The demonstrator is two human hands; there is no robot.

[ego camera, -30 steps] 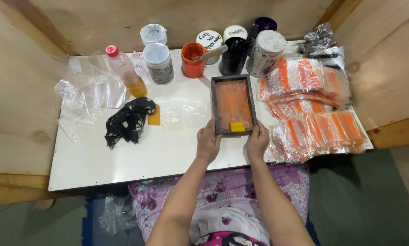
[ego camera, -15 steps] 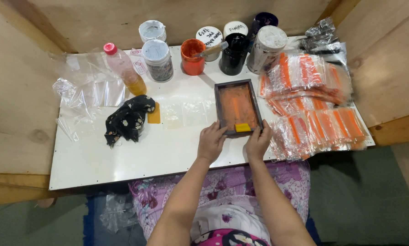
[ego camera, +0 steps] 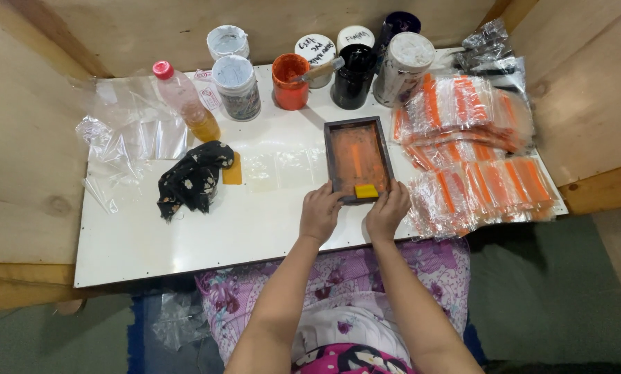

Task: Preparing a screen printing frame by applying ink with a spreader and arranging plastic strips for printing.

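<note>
Spanning the view, the white bench [ego camera: 186,235] carries a dark printing frame [ego camera: 357,158] at its centre, orange-printed bags [ego camera: 477,145] stacked at three o'clock. Left hand [ego camera: 319,215] and right hand [ego camera: 387,211] grasp the frame's six o'clock edge, fingers curled either side of a small yellow squeegee [ego camera: 366,190]; even downward pressure from both would likely stop it skewing.

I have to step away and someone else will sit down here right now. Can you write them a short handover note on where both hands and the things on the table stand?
Left hand: on the near left corner of the dark printing frame, gripping its edge.
Right hand: on the near right corner of the same frame.
The frame lies flat on the white table, its mesh smeared orange, with a small yellow block at its near end.
Done: printed clear bags with orange stripes are piled to the right.
Left: a few clear bags lie flat left of the frame; more loose ones sit at the far left.
Open orange paint jar with a stick stands behind.
</note>
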